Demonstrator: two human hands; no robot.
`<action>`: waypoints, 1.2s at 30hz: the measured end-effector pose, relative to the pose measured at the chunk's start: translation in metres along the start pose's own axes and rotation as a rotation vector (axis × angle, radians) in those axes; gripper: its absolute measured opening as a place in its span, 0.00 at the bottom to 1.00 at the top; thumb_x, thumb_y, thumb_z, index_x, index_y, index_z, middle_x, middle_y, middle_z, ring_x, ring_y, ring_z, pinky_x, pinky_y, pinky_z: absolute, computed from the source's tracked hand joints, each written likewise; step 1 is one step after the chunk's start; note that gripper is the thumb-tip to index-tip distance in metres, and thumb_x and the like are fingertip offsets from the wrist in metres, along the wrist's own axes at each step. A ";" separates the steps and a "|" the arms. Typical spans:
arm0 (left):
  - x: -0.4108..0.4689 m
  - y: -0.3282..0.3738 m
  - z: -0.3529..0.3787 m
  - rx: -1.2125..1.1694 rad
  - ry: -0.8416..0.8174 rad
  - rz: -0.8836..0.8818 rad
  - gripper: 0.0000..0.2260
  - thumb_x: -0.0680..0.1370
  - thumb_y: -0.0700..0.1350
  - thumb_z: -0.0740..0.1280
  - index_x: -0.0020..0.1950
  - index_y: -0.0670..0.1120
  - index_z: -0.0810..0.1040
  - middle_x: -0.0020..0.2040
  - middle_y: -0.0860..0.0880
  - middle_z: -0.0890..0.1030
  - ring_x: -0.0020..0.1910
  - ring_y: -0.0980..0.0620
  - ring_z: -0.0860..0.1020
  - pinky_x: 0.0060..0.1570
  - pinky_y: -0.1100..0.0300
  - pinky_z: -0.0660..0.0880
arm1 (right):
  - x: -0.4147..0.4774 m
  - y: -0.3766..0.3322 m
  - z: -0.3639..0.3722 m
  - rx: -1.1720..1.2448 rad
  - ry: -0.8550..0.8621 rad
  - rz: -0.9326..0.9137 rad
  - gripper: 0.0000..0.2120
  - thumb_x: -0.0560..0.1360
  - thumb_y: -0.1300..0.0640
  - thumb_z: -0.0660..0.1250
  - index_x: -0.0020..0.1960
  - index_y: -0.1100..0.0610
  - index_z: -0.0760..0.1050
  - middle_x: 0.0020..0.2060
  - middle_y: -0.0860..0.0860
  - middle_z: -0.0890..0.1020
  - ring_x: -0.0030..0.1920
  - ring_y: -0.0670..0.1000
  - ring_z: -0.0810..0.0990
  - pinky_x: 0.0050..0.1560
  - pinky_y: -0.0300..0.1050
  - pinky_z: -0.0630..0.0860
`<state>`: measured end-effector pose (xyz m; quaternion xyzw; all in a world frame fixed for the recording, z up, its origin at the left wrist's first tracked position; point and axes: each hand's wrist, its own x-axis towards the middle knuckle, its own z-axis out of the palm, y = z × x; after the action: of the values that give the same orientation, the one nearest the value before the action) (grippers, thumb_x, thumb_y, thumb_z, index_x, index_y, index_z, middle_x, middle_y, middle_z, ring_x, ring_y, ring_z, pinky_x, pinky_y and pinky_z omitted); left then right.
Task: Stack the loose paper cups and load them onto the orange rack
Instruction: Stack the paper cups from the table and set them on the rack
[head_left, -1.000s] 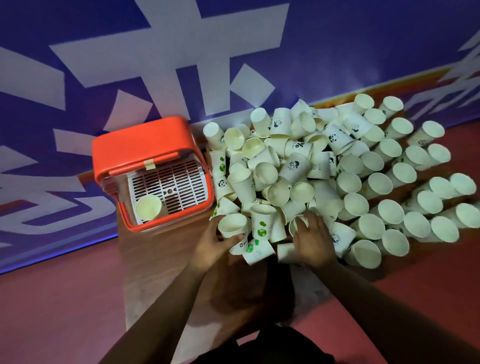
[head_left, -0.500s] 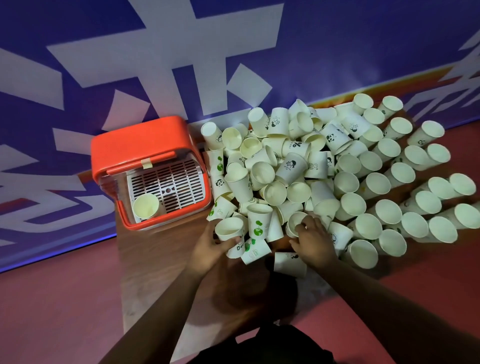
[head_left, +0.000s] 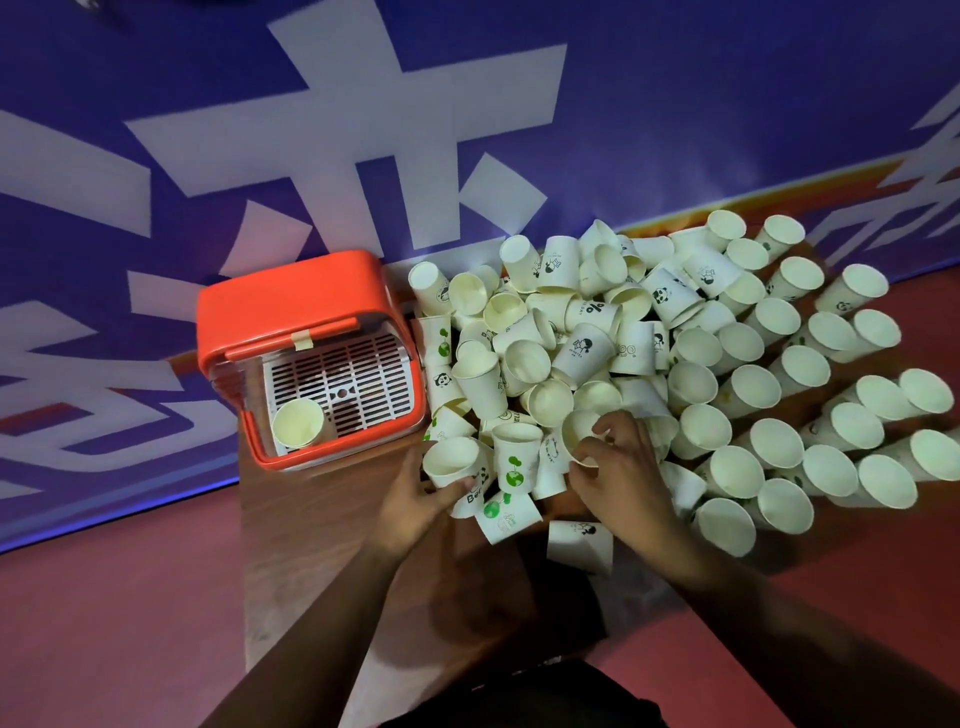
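A big heap of loose white paper cups (head_left: 649, 358) covers the right half of a small wooden table (head_left: 322, 519); many carry panda or green sprout prints. The orange rack (head_left: 291, 301) stands at the table's left, with a white slotted tray inside and one cup stack (head_left: 297, 423) in its near left corner. My left hand (head_left: 415, 501) grips an upright cup (head_left: 449, 460) at the heap's near left edge. My right hand (head_left: 618, 467) pinches the rim of another cup (head_left: 579, 431) just right of it. A cup (head_left: 581, 540) lies on its side near my right wrist.
A blue wall banner (head_left: 467, 104) with large white shapes rises directly behind the table. Red floor (head_left: 104, 623) surrounds the table on the left and right. Bare wood shows in front of the rack.
My right hand has lifted off the fallen cup near the front edge and moved up to pinch a cup rim in the heap. My left hand keeps its cup, shifted slightly.
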<state>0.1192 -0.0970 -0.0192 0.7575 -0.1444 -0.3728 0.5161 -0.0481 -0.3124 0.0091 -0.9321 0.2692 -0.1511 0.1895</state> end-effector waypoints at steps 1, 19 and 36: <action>-0.001 0.002 -0.003 -0.015 0.016 0.007 0.30 0.70 0.51 0.78 0.68 0.58 0.69 0.59 0.60 0.79 0.55 0.59 0.80 0.49 0.66 0.77 | 0.006 -0.006 -0.002 0.050 -0.001 -0.018 0.06 0.63 0.60 0.76 0.38 0.56 0.80 0.53 0.55 0.73 0.54 0.58 0.73 0.56 0.49 0.72; -0.005 0.002 -0.150 -0.064 0.547 0.117 0.27 0.70 0.48 0.79 0.65 0.51 0.70 0.62 0.50 0.75 0.58 0.59 0.76 0.54 0.64 0.76 | 0.104 -0.145 0.039 0.527 -0.203 0.030 0.17 0.67 0.56 0.77 0.53 0.52 0.76 0.54 0.49 0.74 0.55 0.45 0.73 0.55 0.26 0.64; 0.054 -0.020 -0.180 0.298 0.586 0.018 0.33 0.63 0.61 0.77 0.64 0.67 0.65 0.67 0.54 0.72 0.65 0.49 0.74 0.59 0.46 0.77 | 0.132 -0.173 0.073 0.534 -0.308 0.087 0.24 0.70 0.52 0.74 0.62 0.49 0.68 0.60 0.44 0.72 0.61 0.42 0.70 0.58 0.35 0.68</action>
<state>0.2812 0.0004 -0.0258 0.8985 -0.0494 -0.1092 0.4224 0.1639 -0.2305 0.0435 -0.8489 0.2277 -0.0651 0.4725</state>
